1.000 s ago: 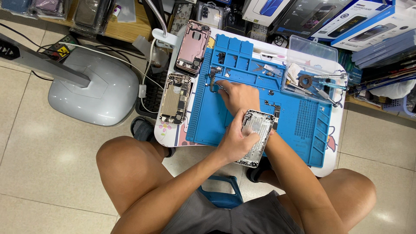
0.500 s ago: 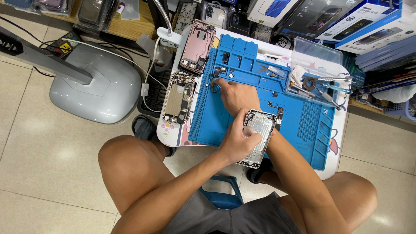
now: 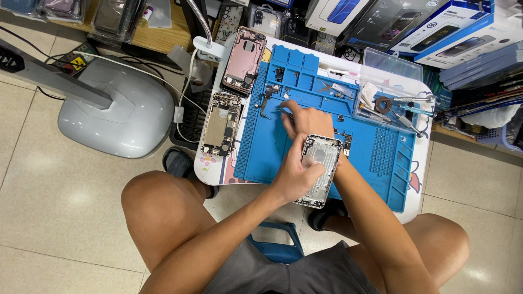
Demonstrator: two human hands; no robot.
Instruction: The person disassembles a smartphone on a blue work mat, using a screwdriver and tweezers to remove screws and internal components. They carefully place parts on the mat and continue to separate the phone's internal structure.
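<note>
On the blue work mat (image 3: 376, 155): I hold a silver phone housing (image 3: 320, 170) in my left hand (image 3: 294, 175).

My left grip wraps the housing's left edge near the counter's (image 3: 215, 169) front rim. My right hand (image 3: 306, 121), just beyond it, pinches thin tweezers (image 3: 284, 110). Open mat lies right of the housing; two opened phones (image 3: 220, 122) crowd the left, a clear tray (image 3: 389, 90) the far right.

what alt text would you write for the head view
Seen from above, a seated person's left hand holds a silver phone housing over a blue repair mat, while the right hand reaches to small parts on the mat. Two more opened phones lie at the mat's left edge on the small white table.
</note>
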